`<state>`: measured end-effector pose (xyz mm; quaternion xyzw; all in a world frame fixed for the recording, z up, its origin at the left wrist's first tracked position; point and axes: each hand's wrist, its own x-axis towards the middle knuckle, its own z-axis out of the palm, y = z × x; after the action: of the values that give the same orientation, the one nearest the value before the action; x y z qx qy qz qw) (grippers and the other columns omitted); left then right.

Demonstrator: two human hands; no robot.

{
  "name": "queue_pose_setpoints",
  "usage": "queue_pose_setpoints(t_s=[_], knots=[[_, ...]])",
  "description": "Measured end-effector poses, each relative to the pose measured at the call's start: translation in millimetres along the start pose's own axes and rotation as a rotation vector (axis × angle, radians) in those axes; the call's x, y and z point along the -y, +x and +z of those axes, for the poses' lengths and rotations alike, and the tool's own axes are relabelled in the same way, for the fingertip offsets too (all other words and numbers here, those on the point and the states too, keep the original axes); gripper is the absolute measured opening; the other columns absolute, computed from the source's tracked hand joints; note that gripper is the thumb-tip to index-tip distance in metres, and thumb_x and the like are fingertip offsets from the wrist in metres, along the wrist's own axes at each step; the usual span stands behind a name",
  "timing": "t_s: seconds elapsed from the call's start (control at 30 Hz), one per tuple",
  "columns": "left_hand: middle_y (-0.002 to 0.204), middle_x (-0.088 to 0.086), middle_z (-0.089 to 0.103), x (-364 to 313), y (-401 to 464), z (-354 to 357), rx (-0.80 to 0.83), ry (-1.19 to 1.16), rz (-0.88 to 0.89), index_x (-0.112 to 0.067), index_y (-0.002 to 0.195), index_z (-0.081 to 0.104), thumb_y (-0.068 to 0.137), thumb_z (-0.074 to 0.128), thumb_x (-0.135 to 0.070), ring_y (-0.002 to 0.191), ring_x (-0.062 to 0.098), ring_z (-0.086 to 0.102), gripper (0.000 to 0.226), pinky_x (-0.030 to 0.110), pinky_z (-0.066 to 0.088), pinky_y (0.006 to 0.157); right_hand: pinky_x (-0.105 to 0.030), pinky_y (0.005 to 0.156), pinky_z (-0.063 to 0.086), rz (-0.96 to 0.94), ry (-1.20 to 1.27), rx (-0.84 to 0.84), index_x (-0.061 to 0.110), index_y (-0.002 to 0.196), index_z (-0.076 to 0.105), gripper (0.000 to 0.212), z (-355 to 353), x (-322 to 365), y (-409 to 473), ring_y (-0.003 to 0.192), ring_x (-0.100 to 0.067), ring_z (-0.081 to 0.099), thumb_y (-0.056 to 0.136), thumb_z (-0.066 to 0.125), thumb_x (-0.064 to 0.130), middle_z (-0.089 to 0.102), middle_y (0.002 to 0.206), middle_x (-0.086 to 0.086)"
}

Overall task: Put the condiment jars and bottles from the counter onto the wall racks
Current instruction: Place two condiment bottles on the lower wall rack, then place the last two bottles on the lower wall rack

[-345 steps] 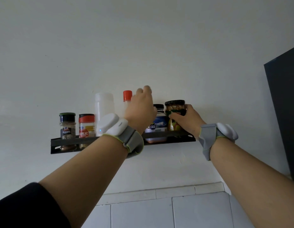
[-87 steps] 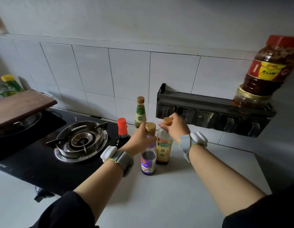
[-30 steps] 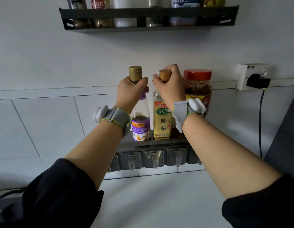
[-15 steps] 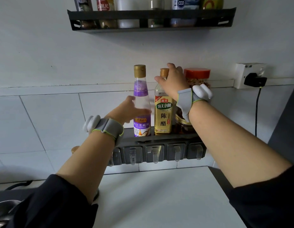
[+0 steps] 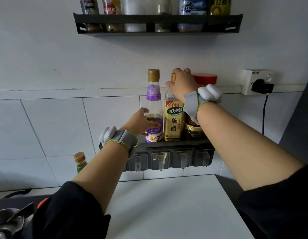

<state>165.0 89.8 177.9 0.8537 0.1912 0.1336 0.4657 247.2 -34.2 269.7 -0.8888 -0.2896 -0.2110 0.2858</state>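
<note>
Bottles stood on the lower rack (image 5: 167, 145); left hand (image 5: 139, 123) loosely cupped the sesame oil (image 5: 154, 107), right hand (image 5: 181, 83) gripped the vinegar (image 5: 173, 118) neck. Careless release risked toppling either.

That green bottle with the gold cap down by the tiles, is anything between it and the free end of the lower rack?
The green bottle stands below the lower rack. The left hand and forearm cross above it, occupying the rack's free left end beside the purple-labelled bottle.

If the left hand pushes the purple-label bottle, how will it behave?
The purple-label bottle is tall and narrow, so it probably tips easily. It looks mostly empty, so likely light. The left hand touches low on it, which probably makes it slide rather than topple.
</note>
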Motion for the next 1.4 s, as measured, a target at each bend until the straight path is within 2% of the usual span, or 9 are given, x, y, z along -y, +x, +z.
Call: queue_pose_setpoints(t_s=[0.23, 0.37, 0.6, 0.7, 0.77, 0.87, 0.97, 1.2, 1.4], knots=[[0.141, 0.016, 0.046, -4, -6, 2, -0.002, 0.028, -0.026, -0.010, 0.141, 0.029, 0.076, 0.076, -0.023, 0.120, 0.034, 0.052, 0.081, 0.048, 0.058, 0.080, -0.041, 0.096, 0.047, 0.006, -0.032, -0.008, 0.006, 0.135, 0.039, 0.049, 1, 0, -4, 0.116, -0.037, 0.053, 0.093, 0.053, 0.028, 0.044, 0.133, -0.021], [0.141, 0.016, 0.045, -16, -22, -14, -0.098, 0.127, 0.024, -0.003, 0.142, 0.026, 0.078, 0.072, -0.042, 0.119, 0.029, 0.052, 0.088, 0.042, 0.052, 0.092, -0.041, 0.097, 0.045, -0.068, -0.175, -0.184, 0.003, 0.136, 0.034, 0.057, -5, 3, -21, 0.122, -0.036, 0.046, 0.093, 0.050, 0.036, 0.043, 0.135, -0.022], [0.128, 0.005, 0.057, -65, -101, -106, -0.253, 0.443, 0.181, -0.013, 0.129, 0.053, 0.083, 0.061, -0.052, 0.114, 0.023, 0.055, 0.061, 0.029, 0.041, 0.092, -0.036, 0.083, 0.047, -0.380, 0.101, -0.449, 0.004, 0.126, 0.046, 0.041, -17, 56, -67, 0.108, -0.029, 0.054, 0.090, 0.047, 0.025, 0.053, 0.122, -0.017], [0.117, 0.006, 0.062, -50, -139, -151, -0.271, 0.540, 0.109, -0.014, 0.115, 0.061, 0.083, 0.059, -0.054, 0.115, 0.028, 0.056, 0.052, 0.032, 0.043, 0.092, -0.028, 0.079, 0.042, -0.488, 0.319, -0.290, 0.006, 0.121, 0.049, 0.036, 2, 100, -86, 0.100, -0.024, 0.058, 0.089, 0.047, 0.022, 0.058, 0.113, -0.013], [0.122, 0.008, 0.061, -18, -163, -171, -0.298, 0.474, 0.026, -0.013, 0.118, 0.060, 0.082, 0.060, -0.052, 0.113, 0.027, 0.058, 0.053, 0.039, 0.047, 0.098, -0.031, 0.078, 0.046, -0.464, 0.457, -0.049, 0.007, 0.119, 0.049, 0.033, 26, 131, -103, 0.091, -0.024, 0.059, 0.089, 0.049, 0.022, 0.059, 0.104, -0.011], [0.132, 0.007, 0.056, 47, -188, -175, -0.239, 0.391, -0.124, -0.012, 0.130, 0.051, 0.082, 0.063, -0.048, 0.116, 0.025, 0.056, 0.061, 0.042, 0.047, 0.101, -0.023, 0.079, 0.039, -0.271, 0.586, 0.371, 0.006, 0.123, 0.046, 0.039, 79, 158, -130, 0.089, -0.018, 0.052, 0.089, 0.055, 0.023, 0.054, 0.100, -0.004], [0.138, 0.006, 0.051, 120, -207, -156, -0.114, 0.308, -0.259, -0.008, 0.137, 0.042, 0.082, 0.066, -0.043, 0.124, 0.023, 0.051, 0.069, 0.037, 0.040, 0.108, -0.022, 0.082, 0.036, -0.058, 0.640, 0.562, 0.004, 0.130, 0.040, 0.048, 140, 164, -156, 0.101, -0.022, 0.055, 0.089, 0.056, 0.025, 0.055, 0.109, -0.006], [0.119, 0.015, 0.065, 222, -218, -119, -0.107, -0.070, -0.263, -0.002, 0.125, 0.049, 0.076, 0.072, 0.000, 0.103, 0.018, 0.064, 0.054, 0.020, 0.053, 0.086, -0.032, 0.085, 0.039, 0.269, 0.614, 0.424, -0.004, 0.124, 0.044, 0.048, 236, 165, -190, 0.119, -0.036, 0.052, 0.088, 0.056, 0.025, 0.052, 0.128, -0.023], [0.108, 0.015, 0.071, 245, -209, -113, -0.168, -0.120, -0.166, -0.006, 0.109, 0.064, 0.073, 0.073, -0.001, 0.103, 0.029, 0.067, 0.037, 0.046, 0.050, 0.097, -0.040, 0.107, 0.036, 0.285, 0.594, 0.377, -0.002, 0.132, 0.039, 0.065, 270, 176, -181, 0.126, -0.037, 0.045, 0.080, 0.068, 0.023, 0.048, 0.134, -0.019]])
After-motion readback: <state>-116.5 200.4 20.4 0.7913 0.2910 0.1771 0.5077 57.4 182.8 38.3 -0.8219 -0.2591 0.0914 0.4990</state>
